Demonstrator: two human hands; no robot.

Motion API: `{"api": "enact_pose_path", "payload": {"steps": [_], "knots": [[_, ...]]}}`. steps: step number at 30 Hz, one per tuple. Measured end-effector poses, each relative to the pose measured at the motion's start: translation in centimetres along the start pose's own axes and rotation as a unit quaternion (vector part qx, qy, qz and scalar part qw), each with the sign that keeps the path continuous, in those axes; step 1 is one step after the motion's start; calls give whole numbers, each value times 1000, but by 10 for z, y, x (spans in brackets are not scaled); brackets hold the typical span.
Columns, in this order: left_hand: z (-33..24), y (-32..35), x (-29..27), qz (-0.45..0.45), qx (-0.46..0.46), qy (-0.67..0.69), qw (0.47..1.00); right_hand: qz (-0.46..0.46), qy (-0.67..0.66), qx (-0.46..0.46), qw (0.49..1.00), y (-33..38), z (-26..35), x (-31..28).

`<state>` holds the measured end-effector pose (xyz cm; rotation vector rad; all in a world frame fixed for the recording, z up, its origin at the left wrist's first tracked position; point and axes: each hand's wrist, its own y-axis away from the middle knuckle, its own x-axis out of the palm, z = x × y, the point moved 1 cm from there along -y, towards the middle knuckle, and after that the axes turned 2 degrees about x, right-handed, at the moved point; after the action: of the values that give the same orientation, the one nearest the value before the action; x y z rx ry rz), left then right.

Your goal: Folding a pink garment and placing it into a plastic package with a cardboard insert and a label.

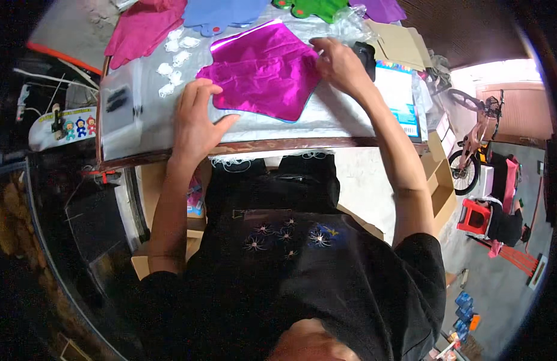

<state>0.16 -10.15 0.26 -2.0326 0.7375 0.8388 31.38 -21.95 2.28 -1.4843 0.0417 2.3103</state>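
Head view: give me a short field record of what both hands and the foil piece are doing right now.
view: looking down at a table edge
main item: magenta foil balloon, flat, uninflated, on a clear plastic table cover
left hand: palm down, fingers spread on the foil's lower left edge
right hand: fingers bent at the foil's upper right edge; grip cannot be told
left of foil: small white pieces scattered
far side: pink sheet, blue foil shape, green foil shape
right of foil: cardboard, printed card
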Motion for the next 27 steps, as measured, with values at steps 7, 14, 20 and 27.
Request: {"api": "enact_pose_path", "payload": {"steps": [7,14,20,27], "knots": [[-6,-3,6,10,-3,38,999,-25,43,32,998,-24,-20,28],[-1,-2,7,-3,6,46,999,-33,20,17,999,-25,-21,29],[-1,-2,6,14,-10,70,997,-16,-23,5,1000,-19,-21,20],[3,-1,7,8,-8,58,998,-19,-9,-3,1000,-8,-19,15]]}}
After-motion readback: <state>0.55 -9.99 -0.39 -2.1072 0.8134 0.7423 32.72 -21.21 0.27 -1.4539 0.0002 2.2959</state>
